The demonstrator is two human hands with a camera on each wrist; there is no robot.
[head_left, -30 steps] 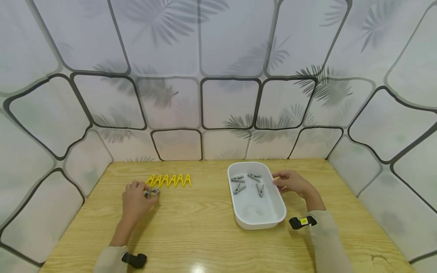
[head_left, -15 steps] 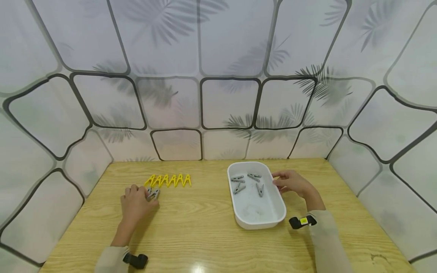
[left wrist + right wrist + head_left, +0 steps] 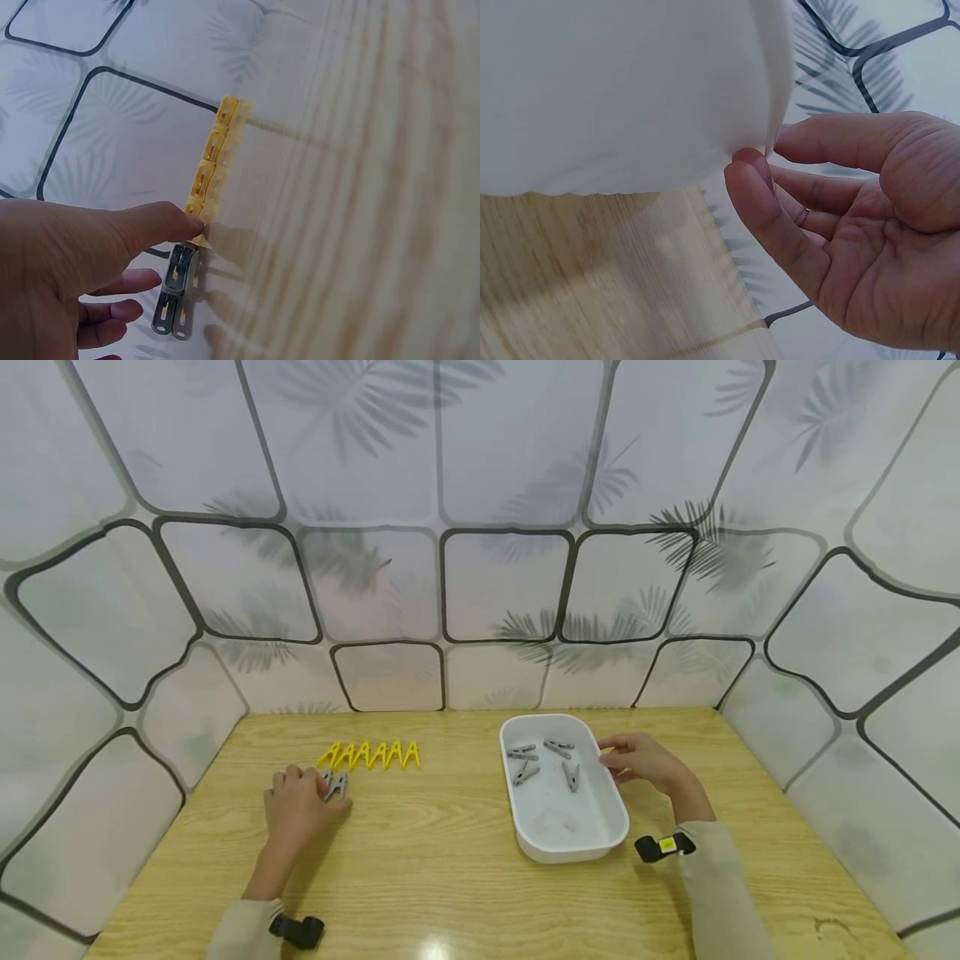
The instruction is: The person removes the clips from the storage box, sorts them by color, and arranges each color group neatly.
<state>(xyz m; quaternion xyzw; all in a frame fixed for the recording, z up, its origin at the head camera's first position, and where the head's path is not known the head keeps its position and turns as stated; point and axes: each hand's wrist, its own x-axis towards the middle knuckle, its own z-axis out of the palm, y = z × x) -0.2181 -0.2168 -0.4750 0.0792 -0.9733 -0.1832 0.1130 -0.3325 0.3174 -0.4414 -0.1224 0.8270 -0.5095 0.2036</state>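
Observation:
In the head view, my left hand [image 3: 296,806] is around two grey clothespins [image 3: 337,787], which stand legs-down on the table at the near left end of a row of yellow clothespins [image 3: 381,755]. The left wrist view shows relaxed fingers [image 3: 120,309] beside the grey clothespins [image 3: 174,289], with a small gap. The thumb there overlaps the nearest yellow clothespin [image 3: 201,181]. My right hand [image 3: 637,762] pinches the right rim of a white plastic tray [image 3: 564,853] between thumb and fingers. Several grey clothespins [image 3: 572,777] lie inside the tray.
The light wooden table [image 3: 420,877] ends against a patterned wall cloth [image 3: 495,677] at the back, and similar cloth rises at both sides. The tray stands right of the middle, apart from the clothespin row.
My left hand has moved slightly back and left, and the grey clothespins near it have gone from tilted to upright beside the yellow row. The right hand and tray have stayed in place.

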